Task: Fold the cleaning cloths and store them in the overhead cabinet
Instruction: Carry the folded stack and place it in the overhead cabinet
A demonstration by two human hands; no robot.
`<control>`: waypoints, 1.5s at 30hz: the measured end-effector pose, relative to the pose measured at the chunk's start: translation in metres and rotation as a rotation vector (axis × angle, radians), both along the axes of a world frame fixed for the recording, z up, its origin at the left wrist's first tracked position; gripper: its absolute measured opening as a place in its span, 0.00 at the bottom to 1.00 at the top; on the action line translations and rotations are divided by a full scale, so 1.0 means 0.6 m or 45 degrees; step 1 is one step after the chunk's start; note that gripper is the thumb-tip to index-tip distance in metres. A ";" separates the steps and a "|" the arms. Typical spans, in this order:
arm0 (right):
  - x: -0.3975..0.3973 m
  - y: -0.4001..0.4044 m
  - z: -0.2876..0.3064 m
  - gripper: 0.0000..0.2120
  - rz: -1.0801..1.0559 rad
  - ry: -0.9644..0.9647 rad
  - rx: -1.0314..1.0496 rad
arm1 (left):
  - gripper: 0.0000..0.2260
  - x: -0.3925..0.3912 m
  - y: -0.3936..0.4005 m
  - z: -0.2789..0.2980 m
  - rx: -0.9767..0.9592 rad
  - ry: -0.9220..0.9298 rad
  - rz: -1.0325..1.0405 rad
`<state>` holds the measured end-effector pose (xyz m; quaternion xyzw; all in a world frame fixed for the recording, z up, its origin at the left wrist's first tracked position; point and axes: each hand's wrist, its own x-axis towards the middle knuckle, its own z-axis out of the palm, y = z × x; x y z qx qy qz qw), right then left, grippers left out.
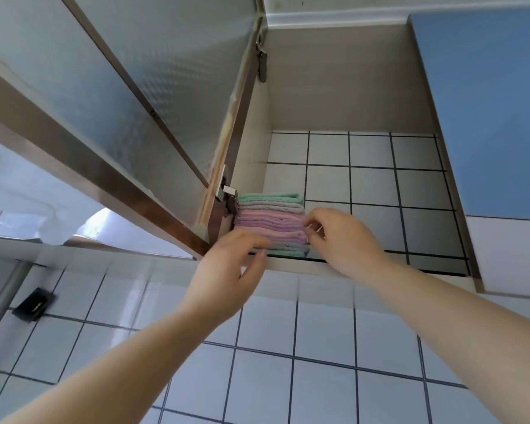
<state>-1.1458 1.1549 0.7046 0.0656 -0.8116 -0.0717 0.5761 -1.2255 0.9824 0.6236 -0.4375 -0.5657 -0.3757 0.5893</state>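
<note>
Both bare forearms reach up from the bottom edge toward the overhead cabinet (343, 87), whose frosted-glass door (129, 96) stands swung open to the left and whose back shows white tiles. On its bottom shelf, in the left front corner just beside the lower hinge (228, 195), sits the stack of folded cloths (271, 221): green on top, grey below, pink and lilac in the middle. Left hand (227, 270) touches the stack's lower front with loosely curved fingers, blurred. Right hand (340, 237) pinches the stack's right edge between thumb and fingertips.
</note>
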 end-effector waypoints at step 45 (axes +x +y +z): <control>0.230 -0.204 -0.195 0.30 -0.463 0.625 0.909 | 0.29 0.193 -0.093 -0.074 0.177 0.019 -0.323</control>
